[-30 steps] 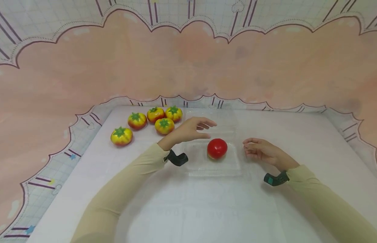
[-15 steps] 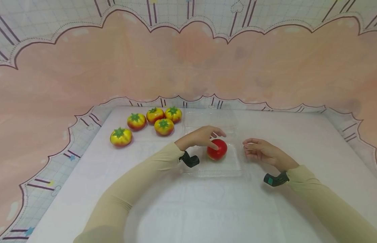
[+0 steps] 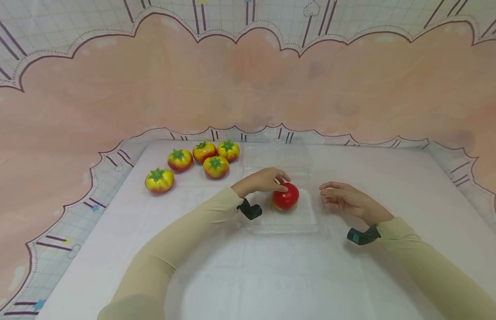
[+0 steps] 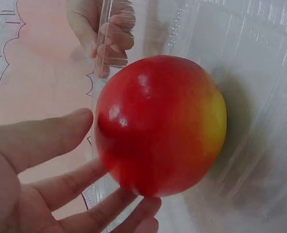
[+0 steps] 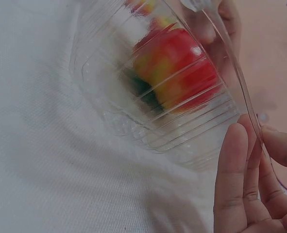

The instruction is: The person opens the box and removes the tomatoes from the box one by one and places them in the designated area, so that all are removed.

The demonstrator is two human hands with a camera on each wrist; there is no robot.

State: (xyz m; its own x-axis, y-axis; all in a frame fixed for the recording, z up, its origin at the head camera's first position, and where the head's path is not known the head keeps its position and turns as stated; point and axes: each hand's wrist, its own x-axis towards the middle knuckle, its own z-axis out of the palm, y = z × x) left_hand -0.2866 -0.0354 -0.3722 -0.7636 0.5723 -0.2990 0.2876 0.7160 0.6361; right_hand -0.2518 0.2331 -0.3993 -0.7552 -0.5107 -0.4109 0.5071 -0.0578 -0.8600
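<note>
In the head view, a red tomato [image 3: 286, 198] sits in a clear plastic box [image 3: 255, 222], its yellow, green-leafed side facing down. My left hand [image 3: 262, 181] holds it from the left and above. The left wrist view shows the thumb [image 4: 56, 138] at its near edge and the other fingers curling behind it. Beside the box's right wall is my right hand [image 3: 345, 200]. In the right wrist view, its thumb [image 5: 284, 148] and fingers pinch the box's clear rim [image 5: 240, 82].
Several yellow-and-red tomatoes with green tops stand at the back left, the nearest tomato [image 3: 159, 180] set apart. The box's open lid [image 3: 275, 155] lies behind its base on the white tabletop [image 3: 248, 275]. A patterned cloth [image 3: 248, 89] hangs behind.
My left hand has moved right and slightly down to the tomato, and its fingers have closed on it. My right hand has stayed at the box.
</note>
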